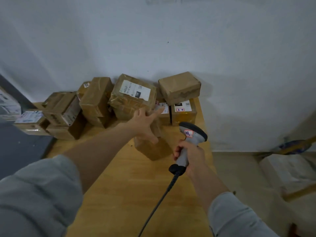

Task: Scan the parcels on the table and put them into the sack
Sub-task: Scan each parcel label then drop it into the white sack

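Several brown cardboard parcels are piled at the far end of the wooden table (130, 185) against the wall. The biggest, a taped parcel with a white label (135, 93), sits in the middle of the pile. My left hand (145, 124) is stretched out with spread fingers, reaching over a small parcel (153, 149) that lies nearest to me; its fingertips are at the labelled boxes behind. My right hand (189, 156) grips the handle of a grey barcode scanner (191, 134), its head pointing toward the parcels. The sack is not clearly in view.
A plain box (179, 86) rests on top of a labelled box (183, 112) at the table's right rear corner. The scanner's black cable (159, 202) runs back toward me across the table. White bundles (289, 171) lie on the floor at right. A dark surface is left of the table.
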Action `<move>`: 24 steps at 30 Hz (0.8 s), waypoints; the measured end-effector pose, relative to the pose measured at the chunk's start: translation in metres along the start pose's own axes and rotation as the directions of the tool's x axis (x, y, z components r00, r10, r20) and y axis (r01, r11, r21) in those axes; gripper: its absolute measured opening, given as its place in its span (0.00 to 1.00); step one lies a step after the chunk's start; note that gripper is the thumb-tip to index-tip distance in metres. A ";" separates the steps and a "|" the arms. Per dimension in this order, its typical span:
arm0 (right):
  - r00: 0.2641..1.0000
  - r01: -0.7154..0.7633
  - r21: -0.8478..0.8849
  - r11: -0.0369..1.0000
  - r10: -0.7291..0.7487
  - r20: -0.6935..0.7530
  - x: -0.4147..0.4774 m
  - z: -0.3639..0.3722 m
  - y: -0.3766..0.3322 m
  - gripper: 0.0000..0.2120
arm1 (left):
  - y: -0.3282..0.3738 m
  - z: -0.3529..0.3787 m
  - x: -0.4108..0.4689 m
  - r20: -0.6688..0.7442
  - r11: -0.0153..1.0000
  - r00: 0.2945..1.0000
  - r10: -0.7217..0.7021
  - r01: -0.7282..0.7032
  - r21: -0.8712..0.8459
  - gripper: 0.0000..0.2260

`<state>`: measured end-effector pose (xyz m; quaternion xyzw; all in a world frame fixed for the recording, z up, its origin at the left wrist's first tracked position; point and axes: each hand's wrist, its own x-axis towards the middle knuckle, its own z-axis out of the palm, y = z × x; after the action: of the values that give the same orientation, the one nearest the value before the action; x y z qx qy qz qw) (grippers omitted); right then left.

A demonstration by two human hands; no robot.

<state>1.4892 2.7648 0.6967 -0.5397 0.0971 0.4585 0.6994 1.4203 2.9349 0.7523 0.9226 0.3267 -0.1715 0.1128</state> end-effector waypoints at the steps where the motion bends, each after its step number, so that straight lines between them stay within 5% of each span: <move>1: 1.000 -0.011 -0.015 1.000 0.011 0.004 -0.005 0.002 0.007 0.03 | -0.014 0.008 -0.017 -0.026 0.998 0.999 -0.040 0.039 -0.044 0.52; 4: 0.998 -0.054 -0.054 0.997 0.055 0.019 -0.022 0.011 0.030 0.02 | -0.067 0.048 -0.070 -0.033 0.969 0.983 -0.182 0.174 -0.178 0.51; 10: 0.991 -0.117 -0.146 0.982 0.126 0.053 -0.055 0.032 0.079 0.03 | -0.130 0.138 -0.166 0.116 0.738 0.903 -0.413 0.407 -0.538 0.59; 13: 0.990 -0.127 -0.217 0.968 0.137 0.033 -0.068 0.038 0.102 0.04 | -0.138 0.166 -0.189 0.139 0.736 0.892 -0.430 0.435 -0.519 0.63; 19: 0.981 -0.174 -0.298 0.938 0.190 0.024 -0.091 0.053 0.132 0.06 | -0.131 0.174 -0.196 0.017 0.884 0.919 -0.394 0.384 -0.267 0.63; 22: 0.984 -0.160 -0.288 0.944 0.175 0.026 -0.099 0.055 0.136 0.06 | -0.139 0.166 -0.200 0.028 0.845 0.929 -0.369 0.348 -0.407 0.54; 24: 0.987 -0.148 -0.287 0.946 0.161 0.023 -0.102 0.056 0.139 0.05 | -0.155 0.160 -0.209 0.146 0.656 0.929 -0.341 0.346 -0.671 0.47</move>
<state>1.3082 2.7566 0.6910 -0.6147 0.0561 0.5334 0.5783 1.1301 2.8838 0.6722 0.7355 0.5344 -0.0600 0.4120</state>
